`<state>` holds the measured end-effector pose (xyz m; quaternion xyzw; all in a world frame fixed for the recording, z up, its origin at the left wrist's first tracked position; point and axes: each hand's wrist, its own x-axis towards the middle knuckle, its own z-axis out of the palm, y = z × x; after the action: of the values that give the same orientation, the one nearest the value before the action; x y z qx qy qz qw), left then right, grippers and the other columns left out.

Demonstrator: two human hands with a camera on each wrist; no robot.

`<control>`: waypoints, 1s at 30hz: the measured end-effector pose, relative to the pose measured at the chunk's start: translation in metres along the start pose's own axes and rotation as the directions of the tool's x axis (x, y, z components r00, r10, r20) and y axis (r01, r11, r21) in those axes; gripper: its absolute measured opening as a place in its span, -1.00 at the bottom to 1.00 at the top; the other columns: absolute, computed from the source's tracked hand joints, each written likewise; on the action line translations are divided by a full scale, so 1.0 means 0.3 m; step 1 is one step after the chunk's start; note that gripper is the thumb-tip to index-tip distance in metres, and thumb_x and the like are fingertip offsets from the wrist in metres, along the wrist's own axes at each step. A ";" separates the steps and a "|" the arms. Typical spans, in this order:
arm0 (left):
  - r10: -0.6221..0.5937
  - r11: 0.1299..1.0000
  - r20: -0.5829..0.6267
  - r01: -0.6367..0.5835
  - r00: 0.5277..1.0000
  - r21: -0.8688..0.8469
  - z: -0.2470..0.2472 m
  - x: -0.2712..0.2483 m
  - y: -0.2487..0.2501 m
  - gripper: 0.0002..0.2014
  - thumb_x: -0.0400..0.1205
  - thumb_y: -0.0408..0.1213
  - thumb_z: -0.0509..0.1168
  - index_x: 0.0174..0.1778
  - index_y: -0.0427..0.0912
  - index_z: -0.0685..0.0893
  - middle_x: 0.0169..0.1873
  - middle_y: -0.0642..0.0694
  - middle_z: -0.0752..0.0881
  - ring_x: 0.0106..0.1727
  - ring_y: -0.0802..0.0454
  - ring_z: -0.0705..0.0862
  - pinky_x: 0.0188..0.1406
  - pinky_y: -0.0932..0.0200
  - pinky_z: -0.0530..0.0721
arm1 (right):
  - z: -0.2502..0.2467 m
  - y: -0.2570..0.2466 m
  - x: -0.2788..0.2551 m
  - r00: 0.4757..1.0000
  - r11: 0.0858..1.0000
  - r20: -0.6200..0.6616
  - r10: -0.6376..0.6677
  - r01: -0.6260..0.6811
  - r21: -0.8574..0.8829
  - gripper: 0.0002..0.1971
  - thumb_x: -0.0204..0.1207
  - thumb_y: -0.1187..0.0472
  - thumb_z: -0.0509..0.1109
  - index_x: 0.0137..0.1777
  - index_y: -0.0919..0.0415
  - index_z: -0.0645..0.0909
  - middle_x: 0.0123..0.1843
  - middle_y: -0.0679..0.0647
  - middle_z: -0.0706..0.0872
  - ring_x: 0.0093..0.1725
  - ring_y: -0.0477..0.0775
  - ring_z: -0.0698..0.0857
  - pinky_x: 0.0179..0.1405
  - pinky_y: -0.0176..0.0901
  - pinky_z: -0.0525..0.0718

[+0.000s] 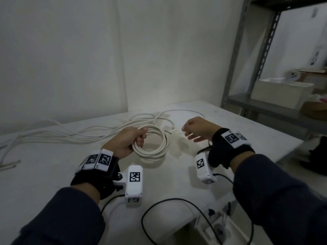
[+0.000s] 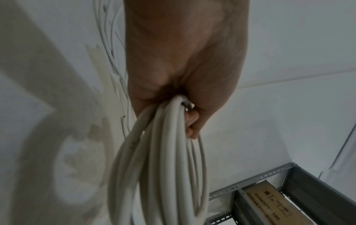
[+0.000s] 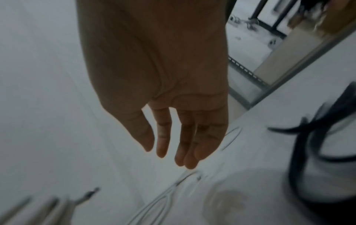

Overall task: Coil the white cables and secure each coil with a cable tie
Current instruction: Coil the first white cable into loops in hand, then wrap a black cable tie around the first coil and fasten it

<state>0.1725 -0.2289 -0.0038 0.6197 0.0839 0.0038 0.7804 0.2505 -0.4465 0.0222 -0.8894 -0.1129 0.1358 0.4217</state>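
My left hand grips a round coil of white cable at its left side, held just above the white table. In the left wrist view the fingers curl round several turns of the coil. My right hand hovers empty to the right of the coil, fingers straight and relaxed; the right wrist view shows its palm with nothing in it. A thin dark cable tie lies on the table between the coil and the right hand. Loose white cables spread across the table's left and back.
A grey metal shelf rack stands at the right with a white box on it. Black cords from the wrist cameras loop over the table's near edge. A white wall rises behind the table.
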 end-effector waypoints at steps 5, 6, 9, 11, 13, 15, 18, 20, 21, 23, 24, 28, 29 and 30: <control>0.000 0.999 0.001 0.000 1.000 -0.044 0.104 0.020 -0.032 -0.83 0.73 -0.46 0.09 -0.11 -0.28 0.54 -0.48 -0.08 0.38 -0.75 0.26 0.31 -0.78 0.43 0.31 | -0.127 0.179 0.006 0.982 0.921 -0.189 0.031 -0.101 -0.376 -0.74 0.57 0.27 0.36 0.11 0.48 0.67 0.05 0.30 0.74 0.03 0.26 0.72 -0.02 0.00 0.71; -0.003 0.999 0.000 0.003 1.000 -0.045 0.121 0.025 -0.042 -0.83 0.74 -0.46 0.08 -0.12 -0.28 0.53 -0.46 -0.09 0.37 -0.76 0.26 0.31 -0.78 0.44 0.31 | -0.135 0.200 0.014 0.976 0.893 -0.218 0.021 -0.116 -0.435 -0.71 0.57 0.23 0.37 0.14 0.47 0.67 0.12 0.30 0.74 0.11 0.29 0.71 0.07 0.01 0.69; -0.035 0.998 -0.016 0.034 0.999 -0.061 0.147 0.046 -0.073 -0.82 0.75 -0.44 0.08 -0.14 -0.27 0.53 -0.44 -0.09 0.36 -0.76 0.26 0.31 -0.76 0.44 0.31 | -0.130 0.233 0.045 0.972 0.845 -0.233 0.035 -0.153 -0.512 -0.60 0.51 0.10 0.47 0.19 0.43 0.66 0.21 0.28 0.73 0.19 0.29 0.68 0.03 -0.09 0.60; -0.063 0.997 -0.020 0.062 0.998 -0.056 0.153 0.061 -0.096 -0.82 0.75 -0.43 0.08 -0.13 -0.26 0.52 -0.44 -0.09 0.35 -0.76 0.26 0.31 -0.77 0.44 0.31 | -0.117 0.240 0.063 0.972 0.830 -0.225 0.068 -0.180 -0.529 -0.54 0.46 0.04 0.53 0.17 0.43 0.66 0.18 0.27 0.73 0.18 0.28 0.69 -0.04 -0.12 0.57; -0.085 0.995 -0.020 0.084 0.996 -0.047 0.155 0.075 -0.112 -0.83 0.75 -0.43 0.07 -0.11 -0.26 0.52 -0.44 -0.09 0.35 -0.77 0.25 0.30 -0.77 0.44 0.30 | -0.107 0.243 0.080 0.970 0.811 -0.233 0.076 -0.196 -0.552 -0.52 0.41 0.00 0.57 0.13 0.41 0.66 0.13 0.25 0.74 0.16 0.27 0.70 -0.11 -0.14 0.55; -0.092 0.995 -0.020 0.091 0.996 -0.047 0.156 0.084 -0.123 -0.84 0.75 -0.43 0.07 -0.10 -0.26 0.52 -0.44 -0.09 0.34 -0.76 0.25 0.30 -0.77 0.44 0.29 | -0.103 0.243 0.091 0.964 0.788 -0.257 0.062 -0.206 -0.580 -0.58 0.46 0.05 0.54 0.11 0.41 0.65 0.12 0.22 0.73 0.14 0.27 0.71 -0.14 -0.15 0.53; -0.087 0.995 -0.019 0.086 0.996 -0.056 0.152 0.090 -0.132 -0.83 0.75 -0.43 0.08 -0.12 -0.25 0.52 -0.44 -0.09 0.34 -0.76 0.24 0.29 -0.77 0.44 0.30 | -0.103 0.241 0.099 0.961 0.765 -0.270 0.059 -0.217 -0.606 -0.76 0.52 0.20 0.44 0.04 0.38 0.63 0.15 0.24 0.73 0.01 0.23 0.69 -0.17 -0.18 0.52; -0.085 0.995 -0.015 0.084 0.996 -0.061 0.147 0.090 -0.132 -0.83 0.75 -0.43 0.08 -0.12 -0.25 0.52 -0.44 -0.09 0.34 -0.76 0.24 0.30 -0.77 0.44 0.30 | -0.104 0.236 0.095 0.961 0.759 -0.273 0.054 -0.217 -0.614 -0.83 0.48 0.24 0.44 -0.04 0.35 0.61 0.11 0.25 0.73 -0.11 0.19 0.63 -0.21 -0.19 0.51; -0.083 0.995 -0.015 0.082 0.996 -0.064 0.145 0.089 -0.132 -0.82 0.75 -0.43 0.08 -0.13 -0.24 0.52 -0.45 -0.08 0.34 -0.75 0.24 0.30 -0.76 0.44 0.30 | -0.106 0.231 0.090 0.960 0.757 -0.278 0.042 -0.212 -0.618 -0.86 0.46 0.26 0.44 -0.10 0.33 0.59 0.07 0.26 0.73 -0.15 0.17 0.60 -0.23 -0.19 0.50; -0.079 0.994 -0.018 0.077 0.997 -0.076 0.140 0.083 -0.126 -0.81 0.75 -0.42 0.08 -0.15 -0.22 0.52 -0.46 -0.07 0.34 -0.75 0.25 0.30 -0.76 0.44 0.30 | -0.112 0.215 0.075 0.957 0.765 -0.288 0.020 -0.200 -0.612 -0.85 0.42 0.27 0.46 -0.17 0.32 0.55 -0.04 0.24 0.70 -0.19 0.16 0.58 -0.31 -0.18 0.48; -0.078 0.994 -0.020 0.076 0.997 -0.081 0.137 0.077 -0.123 -0.81 0.75 -0.42 0.08 -0.16 -0.22 0.51 -0.47 -0.07 0.34 -0.75 0.25 0.30 -0.76 0.45 0.30 | -0.115 0.202 0.063 0.958 0.772 -0.286 0.009 -0.188 -0.607 -0.84 0.39 0.27 0.47 -0.18 0.32 0.55 -0.10 0.21 0.67 -0.21 0.16 0.57 -0.37 -0.21 0.45; -0.061 0.995 -0.020 0.060 0.998 -0.076 0.121 0.045 -0.108 -0.80 0.74 -0.42 0.08 -0.18 -0.21 0.50 -0.47 -0.06 0.34 -0.75 0.26 0.29 -0.75 0.46 0.27 | -0.106 0.111 0.003 0.968 0.796 -0.242 -0.067 -0.094 -0.598 -0.84 0.33 0.26 0.50 -0.19 0.32 0.59 -0.16 0.19 0.66 -0.19 0.17 0.60 -0.42 -0.24 0.44; -0.057 0.995 -0.020 0.056 0.998 -0.078 0.111 0.029 -0.107 -0.80 0.75 -0.42 0.07 -0.18 -0.21 0.50 -0.47 -0.06 0.34 -0.74 0.26 0.29 -0.75 0.46 0.27 | -0.086 0.082 -0.015 0.970 0.800 -0.224 -0.095 -0.060 -0.597 -0.82 0.32 0.26 0.50 -0.14 0.32 0.63 -0.14 0.18 0.67 -0.16 0.17 0.61 -0.36 -0.20 0.49; -0.056 0.995 -0.017 0.054 0.998 -0.081 0.107 0.025 -0.106 -0.80 0.75 -0.42 0.07 -0.18 -0.20 0.50 -0.47 -0.06 0.34 -0.74 0.26 0.29 -0.75 0.46 0.27 | -0.071 0.054 -0.023 0.970 0.801 -0.209 -0.124 -0.026 -0.598 -0.80 0.32 0.26 0.50 -0.09 0.33 0.66 -0.11 0.18 0.68 -0.13 0.16 0.62 -0.30 -0.18 0.53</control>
<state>0.1812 -0.2665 -0.0284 0.5851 0.1082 -0.0084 0.8037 0.2525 -0.4740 0.0234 -0.9831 -0.1216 -0.0251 0.1345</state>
